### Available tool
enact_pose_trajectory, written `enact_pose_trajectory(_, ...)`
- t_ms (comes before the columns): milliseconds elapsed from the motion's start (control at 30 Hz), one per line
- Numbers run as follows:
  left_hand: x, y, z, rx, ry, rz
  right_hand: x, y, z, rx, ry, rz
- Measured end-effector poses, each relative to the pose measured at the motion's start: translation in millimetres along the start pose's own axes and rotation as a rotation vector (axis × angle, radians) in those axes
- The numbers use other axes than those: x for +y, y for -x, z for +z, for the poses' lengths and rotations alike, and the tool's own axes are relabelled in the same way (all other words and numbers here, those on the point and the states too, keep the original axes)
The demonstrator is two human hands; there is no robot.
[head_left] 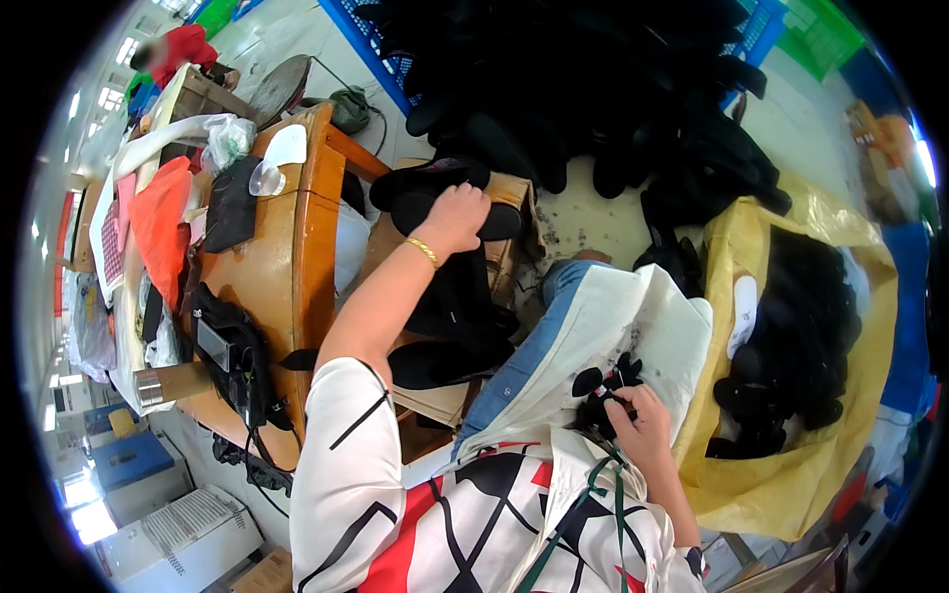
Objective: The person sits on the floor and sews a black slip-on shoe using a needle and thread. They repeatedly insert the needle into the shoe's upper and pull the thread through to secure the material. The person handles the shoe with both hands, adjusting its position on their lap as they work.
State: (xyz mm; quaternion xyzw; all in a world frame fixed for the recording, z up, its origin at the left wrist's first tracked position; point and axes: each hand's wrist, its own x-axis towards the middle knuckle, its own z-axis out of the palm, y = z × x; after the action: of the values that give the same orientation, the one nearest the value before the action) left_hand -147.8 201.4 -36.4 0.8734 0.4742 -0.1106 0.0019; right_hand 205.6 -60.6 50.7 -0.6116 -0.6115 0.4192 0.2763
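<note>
My left hand (457, 219), with a gold bracelet at the wrist, reaches forward over a cardboard box. Its fingers curl over a black cloth shoe (413, 210) with a rounded sole, lying against other black shoes (435, 176). More black pieces (440, 361) lie lower on the same box. Over my lap, my right hand (641, 423) is closed with its fingertips pinched near a small clump of black scraps (605, 385). What exactly it holds is too small and dark to tell. A white apron (633, 306) covers my knees, with black bits on it.
A blue crate (393, 74) heaped with black shoes stands ahead. To the right is a yellow sack (712, 395) of black shoes. A wooden table (287, 232) with cloths and a black bag (232, 346) stands left. A person in red (188, 44) sits far left.
</note>
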Motion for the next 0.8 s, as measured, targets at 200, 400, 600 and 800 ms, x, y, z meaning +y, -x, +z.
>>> enact_pose_trajectory(200, 31.2, 27.2, -125.1, 0.602, 0.380, -0.055, 32.4, 10.7, 1.3, 0.154, -0.635, 0.274)
enact_pose_trajectory(400, 109.9, 78.2, -130.0, 0.576, 1.100, 0.132, 30.4, -4.0, -14.6, 0.446, -1.229, 0.216)
enact_pose_trajectory(600, 203.5, 141.5, -30.4, 0.356, 1.654, 0.090, 54.7, 9.4, -12.3, 0.543, -1.272, 0.254)
enact_pose_trajectory(800, 154.8, 163.7, -25.9, 0.191, 0.778, -0.009, 77.8, 19.8, 3.8, 0.478, -1.158, 0.249)
